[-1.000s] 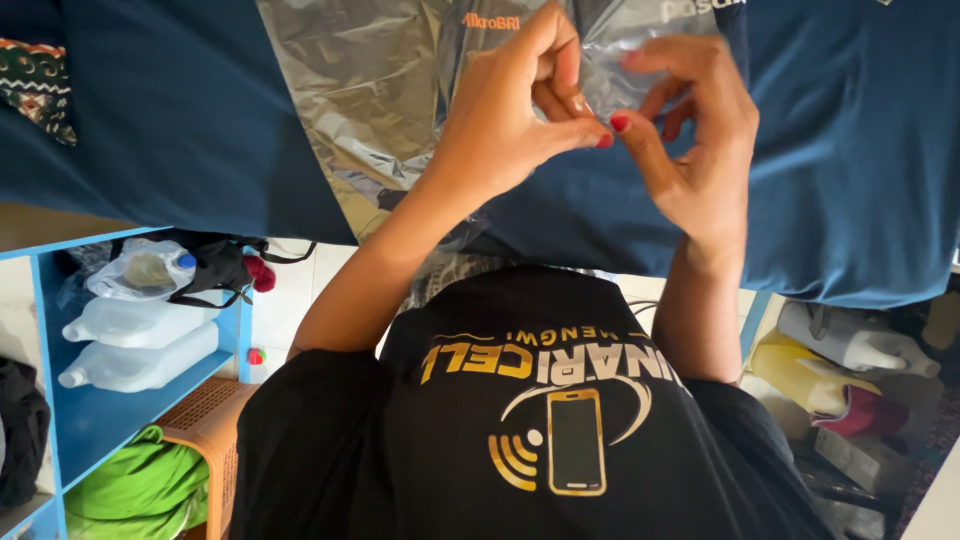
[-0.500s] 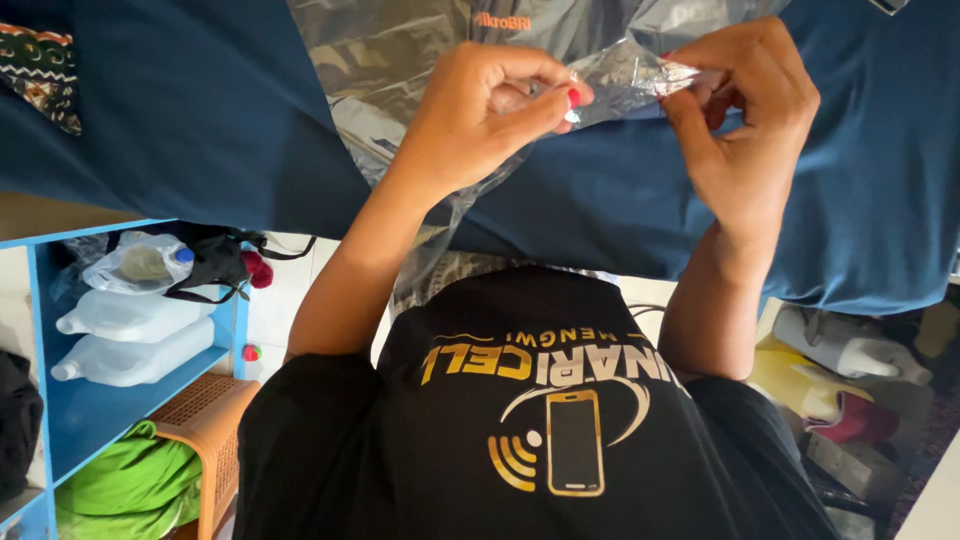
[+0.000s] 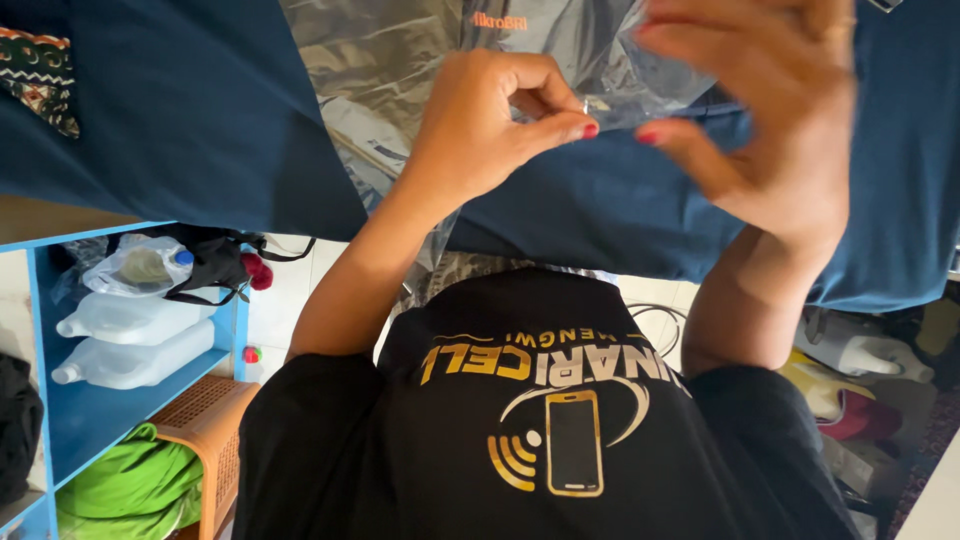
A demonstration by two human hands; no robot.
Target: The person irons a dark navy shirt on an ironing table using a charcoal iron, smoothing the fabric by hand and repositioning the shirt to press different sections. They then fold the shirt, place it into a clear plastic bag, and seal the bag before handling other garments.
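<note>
Your left hand and right hand pinch the clear plastic bag over the blue cloth's near edge; its contents can't be made out.

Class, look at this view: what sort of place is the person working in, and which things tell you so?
Probably a home storeroom or small packing space. Dark blue fabric is spread on the work surface, a blue shelf holds plastic jugs, and both hands grip a clear plastic bag.
</note>
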